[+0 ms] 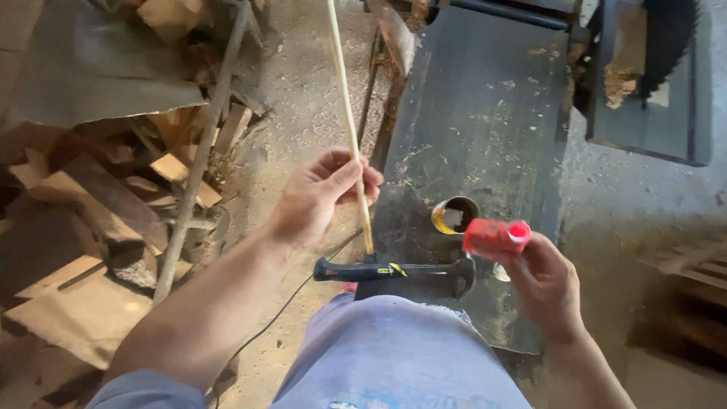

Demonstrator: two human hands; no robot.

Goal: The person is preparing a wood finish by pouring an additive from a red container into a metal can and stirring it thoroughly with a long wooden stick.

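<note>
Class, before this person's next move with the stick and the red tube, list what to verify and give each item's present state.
1. Left hand grips the stick: ok.
2. Right hand holds the red tube: ok.
3. Tube's open end faces the stick: cannot tell.
4. Stick's lower end rests by the hammer: ok.
5. Hammer lies flat on the dark table, not in hand: ok.
6. Table free of sawdust: not ok.
</note>
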